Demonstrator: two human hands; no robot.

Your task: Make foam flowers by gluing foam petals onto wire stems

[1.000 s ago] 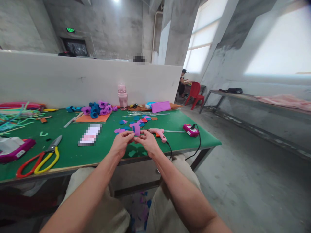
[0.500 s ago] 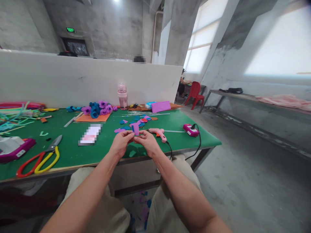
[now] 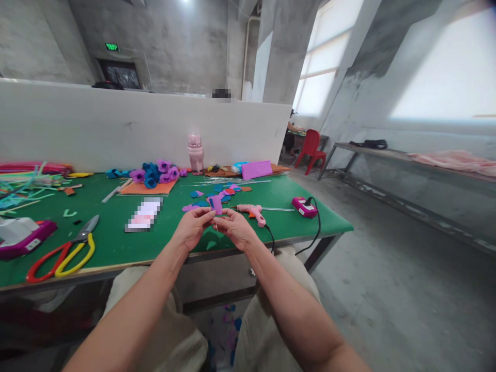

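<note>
Both hands meet above the front of the green table. Between their fingertips stands a purple paper piece (image 3: 216,203) with a dark blue edge on its left. My left hand (image 3: 192,228) pinches it from the left, fingers closed. From the other side my right hand (image 3: 235,229) is closed at its lower end, where a thin pale strand hangs down. The fingers hide the lower part of the piece. Just beyond lie loose purple and blue paper pieces (image 3: 220,195). A pink glue gun (image 3: 251,210) rests right of my right hand.
Scissors (image 3: 79,243) with red and yellow handles lie at left, near a blurred phone-like object (image 3: 144,215). Purple and blue paper flowers (image 3: 157,173) and a pink bottle (image 3: 196,154) stand behind. A corded magenta power block (image 3: 304,207) sits right. A white partition (image 3: 151,129) borders the back.
Both hands stay in nearly the same place. The purple paper piece has shifted slightly between the fingertips, and the thin strand beneath it shows more clearly.
</note>
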